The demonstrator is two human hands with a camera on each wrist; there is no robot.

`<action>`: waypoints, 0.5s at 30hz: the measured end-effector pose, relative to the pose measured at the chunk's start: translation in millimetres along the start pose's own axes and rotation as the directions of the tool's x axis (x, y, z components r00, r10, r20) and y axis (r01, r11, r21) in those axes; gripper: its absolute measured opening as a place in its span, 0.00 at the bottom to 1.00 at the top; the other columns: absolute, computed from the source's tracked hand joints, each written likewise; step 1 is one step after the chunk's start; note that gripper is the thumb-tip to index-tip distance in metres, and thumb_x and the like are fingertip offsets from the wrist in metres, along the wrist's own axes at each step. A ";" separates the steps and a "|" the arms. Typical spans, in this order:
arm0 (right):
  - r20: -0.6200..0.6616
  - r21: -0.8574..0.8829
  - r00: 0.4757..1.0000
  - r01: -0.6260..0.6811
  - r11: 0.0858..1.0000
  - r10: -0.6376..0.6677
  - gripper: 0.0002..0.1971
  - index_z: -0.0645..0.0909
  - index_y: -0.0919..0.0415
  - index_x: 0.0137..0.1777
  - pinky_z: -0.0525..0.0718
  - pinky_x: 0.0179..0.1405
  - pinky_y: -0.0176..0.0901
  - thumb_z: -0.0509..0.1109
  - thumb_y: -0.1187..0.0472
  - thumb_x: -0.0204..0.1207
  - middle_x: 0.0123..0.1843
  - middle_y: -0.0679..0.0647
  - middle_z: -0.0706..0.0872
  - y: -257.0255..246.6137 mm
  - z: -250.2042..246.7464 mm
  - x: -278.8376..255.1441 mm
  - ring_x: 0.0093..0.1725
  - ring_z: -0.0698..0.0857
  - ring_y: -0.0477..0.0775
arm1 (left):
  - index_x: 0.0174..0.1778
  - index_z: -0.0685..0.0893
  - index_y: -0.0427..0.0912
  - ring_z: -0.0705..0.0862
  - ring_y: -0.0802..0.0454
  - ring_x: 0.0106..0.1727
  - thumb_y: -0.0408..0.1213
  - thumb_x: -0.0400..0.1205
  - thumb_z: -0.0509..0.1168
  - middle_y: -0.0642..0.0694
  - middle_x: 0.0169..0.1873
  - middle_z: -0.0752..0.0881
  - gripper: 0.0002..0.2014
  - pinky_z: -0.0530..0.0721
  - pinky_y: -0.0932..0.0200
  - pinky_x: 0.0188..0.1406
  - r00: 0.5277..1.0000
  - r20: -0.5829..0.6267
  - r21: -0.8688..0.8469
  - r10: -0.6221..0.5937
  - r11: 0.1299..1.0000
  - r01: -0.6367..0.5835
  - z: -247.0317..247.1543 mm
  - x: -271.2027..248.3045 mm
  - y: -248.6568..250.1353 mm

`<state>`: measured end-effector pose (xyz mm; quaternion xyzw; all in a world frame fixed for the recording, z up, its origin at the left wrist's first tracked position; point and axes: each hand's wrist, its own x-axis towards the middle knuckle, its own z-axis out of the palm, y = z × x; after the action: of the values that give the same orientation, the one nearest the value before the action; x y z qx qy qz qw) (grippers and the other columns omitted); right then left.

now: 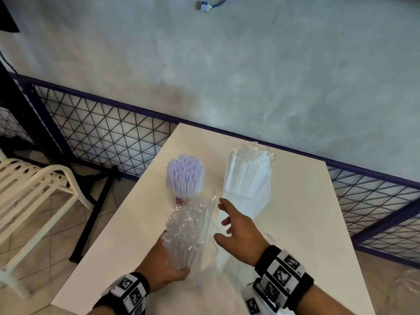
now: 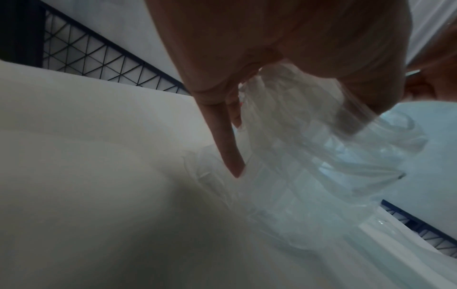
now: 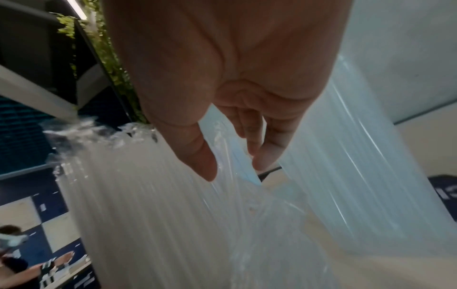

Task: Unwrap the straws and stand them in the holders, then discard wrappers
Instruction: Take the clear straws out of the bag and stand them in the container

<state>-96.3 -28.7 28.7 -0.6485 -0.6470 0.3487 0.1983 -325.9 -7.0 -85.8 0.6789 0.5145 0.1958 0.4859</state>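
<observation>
On the white table [image 1: 295,223] a holder [image 1: 183,200] stands full of unwrapped purple-white straws [image 1: 185,173]. To its right stands a bundle of white straws in clear wrap [image 1: 248,178]. My left hand [image 1: 163,264] grips the lower end of another wrapped straw bundle [image 1: 188,233], held upright near the table's front; the wrapper [image 2: 309,156] is crumpled at the top. My right hand [image 1: 238,230] hovers open between the two wrapped bundles, fingers spread, holding nothing. In the right wrist view its fingers [image 3: 267,152] hang relaxed between the held bundle [image 3: 148,205] and the far one [image 3: 358,176].
A white slatted chair [image 1: 34,189] stands left of the table. A dark wire-mesh fence [image 1: 102,133] runs behind the table under a grey wall. Loose clear plastic [image 1: 204,276] lies at the table's front edge. Another person [image 3: 14,254] shows far off in the right wrist view.
</observation>
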 end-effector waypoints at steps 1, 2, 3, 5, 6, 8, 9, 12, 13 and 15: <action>-0.005 0.056 1.000 -0.004 0.998 0.004 0.42 0.54 0.45 0.84 0.80 0.52 0.28 0.73 0.60 0.74 0.73 0.36 0.72 1.5 2.9 2.8 0.57 0.78 0.42 | 0.58 0.78 0.47 0.84 0.68 0.49 0.48 0.58 0.80 0.55 0.45 0.86 0.33 0.72 0.84 0.51 1.000 0.008 -0.008 0.014 1.000 -0.013 -2.1 -0.3 1.4; -0.010 0.117 1.000 -0.009 0.993 0.010 0.44 0.55 0.43 0.83 0.80 0.50 0.28 0.75 0.60 0.72 0.71 0.35 0.75 3.1 5.8 5.6 0.54 0.79 0.42 | 0.61 0.77 0.50 0.83 0.69 0.53 0.46 0.58 0.79 0.57 0.51 0.86 0.34 0.72 0.83 0.53 1.000 0.019 -0.025 0.024 0.999 -0.024 -4.7 -0.4 3.4; -0.018 0.180 1.000 -0.012 0.984 0.015 0.44 0.58 0.40 0.81 0.81 0.48 0.29 0.78 0.61 0.70 0.67 0.34 0.79 4.6 9.0 8.6 0.51 0.80 0.42 | 0.63 0.77 0.53 0.83 0.70 0.55 0.44 0.58 0.79 0.58 0.53 0.86 0.35 0.74 0.81 0.55 0.999 0.038 -0.040 0.034 0.999 -0.033 -7.6 -0.5 5.9; -0.031 0.269 0.999 -0.008 0.963 0.017 0.42 0.65 0.37 0.76 0.80 0.43 0.30 0.81 0.61 0.66 0.58 0.37 0.84 7.7 14.1 13.8 0.44 0.80 0.42 | 0.61 0.77 0.58 0.84 0.67 0.54 0.40 0.60 0.77 0.61 0.50 0.87 0.32 0.78 0.73 0.55 0.993 0.101 -0.059 0.052 0.997 -0.047 -13.3 -1.4 11.8; -0.032 0.293 0.999 -0.005 0.956 0.015 0.39 0.70 0.37 0.73 0.79 0.41 0.30 0.82 0.60 0.64 0.55 0.38 0.85 8.7 15.2 16.4 0.41 0.79 0.42 | 0.59 0.77 0.59 0.85 0.67 0.51 0.40 0.61 0.76 0.63 0.48 0.87 0.30 0.79 0.72 0.54 0.990 0.130 -0.045 0.061 0.997 -0.055 -16.0 -2.2 14.8; -0.010 0.316 1.000 -0.008 0.949 0.012 0.34 0.77 0.36 0.67 0.79 0.38 0.30 0.84 0.59 0.63 0.48 0.39 0.83 9.6 15.9 20.2 0.37 0.77 0.42 | 0.53 0.78 0.59 0.84 0.69 0.44 0.40 0.61 0.74 0.63 0.43 0.87 0.25 0.80 0.73 0.49 0.984 0.164 0.011 0.070 0.997 -0.072 -20.6 -2.7 19.1; 0.007 0.311 1.000 -0.011 0.950 0.009 0.31 0.80 0.37 0.64 0.79 0.38 0.31 0.85 0.57 0.62 0.45 0.42 0.82 9.7 16.7 21.9 0.35 0.76 0.43 | 0.50 0.79 0.58 0.83 0.68 0.41 0.39 0.61 0.73 0.60 0.39 0.87 0.22 0.81 0.71 0.47 0.982 0.175 0.028 0.064 0.997 -0.070 -22.6 -2.3 19.8; -0.029 0.226 0.999 0.022 0.974 -0.016 0.21 0.81 0.46 0.50 0.80 0.40 0.37 0.86 0.51 0.61 0.42 0.52 0.80 9.5 20.6 24.1 0.33 0.74 0.43 | 0.44 0.81 0.53 0.81 0.66 0.34 0.34 0.61 0.73 0.59 0.33 0.85 0.18 0.84 0.60 0.44 0.981 0.194 0.025 0.023 0.999 -0.029 -26.2 -1.0 19.2; -0.070 0.199 0.997 0.043 0.979 -0.029 0.20 0.79 0.48 0.47 0.80 0.40 0.38 0.86 0.50 0.61 0.43 0.55 0.82 9.9 22.2 24.4 0.33 0.75 0.42 | 0.44 0.81 0.51 0.81 0.65 0.34 0.33 0.60 0.73 0.56 0.33 0.86 0.18 0.84 0.59 0.44 0.982 0.186 0.016 0.014 1.000 -0.017 -26.5 -1.0 19.7; -0.145 0.163 0.988 0.074 0.984 -0.050 0.21 0.80 0.53 0.49 0.81 0.41 0.37 0.85 0.47 0.62 0.47 0.53 0.83 10.5 23.8 24.2 0.34 0.77 0.42 | 0.47 0.82 0.49 0.82 0.64 0.35 0.33 0.59 0.74 0.49 0.36 0.87 0.20 0.84 0.58 0.44 0.986 0.169 -0.015 0.008 1.000 -0.006 -26.2 -1.5 19.1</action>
<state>-107.7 -10.5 0.4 -0.6320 -0.6194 0.3492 0.3082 -336.9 3.7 -57.2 0.6912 0.4675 0.1431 0.5321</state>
